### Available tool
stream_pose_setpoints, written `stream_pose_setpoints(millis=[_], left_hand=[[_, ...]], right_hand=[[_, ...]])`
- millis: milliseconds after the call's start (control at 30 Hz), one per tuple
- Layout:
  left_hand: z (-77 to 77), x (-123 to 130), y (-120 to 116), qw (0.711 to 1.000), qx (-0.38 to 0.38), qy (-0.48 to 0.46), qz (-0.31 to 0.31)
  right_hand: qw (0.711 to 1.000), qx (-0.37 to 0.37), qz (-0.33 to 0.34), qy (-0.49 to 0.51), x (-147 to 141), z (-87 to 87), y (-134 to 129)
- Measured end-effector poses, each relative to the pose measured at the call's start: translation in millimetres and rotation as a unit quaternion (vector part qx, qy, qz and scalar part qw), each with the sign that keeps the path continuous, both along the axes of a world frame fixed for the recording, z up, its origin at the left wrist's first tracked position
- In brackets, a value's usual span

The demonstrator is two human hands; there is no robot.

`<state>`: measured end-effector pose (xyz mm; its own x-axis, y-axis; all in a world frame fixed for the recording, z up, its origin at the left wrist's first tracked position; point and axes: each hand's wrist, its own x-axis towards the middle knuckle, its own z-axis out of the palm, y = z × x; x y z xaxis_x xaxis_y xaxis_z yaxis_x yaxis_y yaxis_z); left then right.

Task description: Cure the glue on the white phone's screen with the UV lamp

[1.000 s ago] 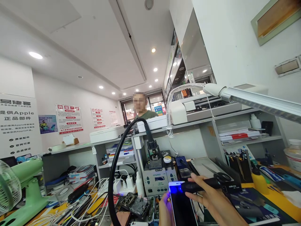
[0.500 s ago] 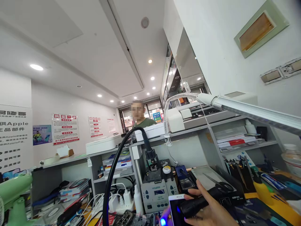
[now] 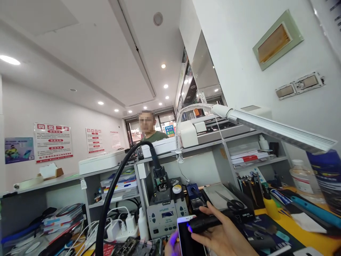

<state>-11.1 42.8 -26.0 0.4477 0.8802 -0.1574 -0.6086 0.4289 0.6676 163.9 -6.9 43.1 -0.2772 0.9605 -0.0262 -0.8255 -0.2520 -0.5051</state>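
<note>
A smartphone (image 3: 189, 241) with a white frame and dark screen is upright at the bottom of the view, partly cut off. My left hand (image 3: 172, 244) holds its left edge, and purple light falls on those fingers. In my right hand (image 3: 223, 234) is a black flashlight (image 3: 204, 223), its head close against the upper part of the screen. A blue-violet spot glows at its front end. The palm side of the right hand is mostly hidden.
Behind the phone stands a grey hot-air station (image 3: 166, 219) with a thick black hose (image 3: 114, 188). Scissors (image 3: 234, 203) lie on a black box to the right. A white lamp arm (image 3: 277, 129) reaches across above. A person (image 3: 150, 128) is beyond the counter.
The view has turned right, so the surroundings sit farther left. The bright blue spot at the left fingers has dimmed, and the glow now shows at the flashlight's front by the screen.
</note>
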Motion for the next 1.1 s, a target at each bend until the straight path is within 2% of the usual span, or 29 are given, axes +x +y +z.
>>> stream_pose_setpoints(millis=[100, 200, 400, 500, 633, 867, 1000, 1100], left_hand=[[6.7, 6.3, -11.6, 1.0, -0.008, -0.017, 0.001], [16.6, 12.1, -24.5, 0.999, -0.02, -0.013, 0.024], [32.9, 16.5, -39.0, 0.998, -0.042, -0.007, 0.05], [34.4, 15.5, -41.8, 0.998, -0.032, 0.001, 0.047], [33.0, 14.4, -41.6, 1.0, -0.002, -0.01, 0.03], [29.6, 13.5, -40.1, 0.999, 0.024, -0.02, 0.027], [23.8, 13.1, -37.9, 0.998, 0.017, -0.022, 0.057], [20.9, 12.9, -37.5, 0.995, 0.0, -0.016, 0.1]], right_hand=[[0.998, 0.019, -0.057, -0.031, -2.1, 1.3, -4.3], [0.985, 0.035, -0.131, -0.103, -3.9, 1.3, -6.5], [0.919, 0.028, -0.237, -0.315, -13.4, 3.7, -14.0], [0.886, 0.06, -0.253, -0.385, -19.6, 3.6, -18.9], [0.855, 0.092, -0.263, -0.437, -24.0, 3.9, -22.5], [0.83, 0.128, -0.273, -0.469, -25.9, 3.7, -23.0], [0.808, 0.157, -0.279, -0.494, -25.0, -3.7, -22.8], [0.764, 0.178, -0.298, -0.544, -20.1, -10.8, -22.7]])
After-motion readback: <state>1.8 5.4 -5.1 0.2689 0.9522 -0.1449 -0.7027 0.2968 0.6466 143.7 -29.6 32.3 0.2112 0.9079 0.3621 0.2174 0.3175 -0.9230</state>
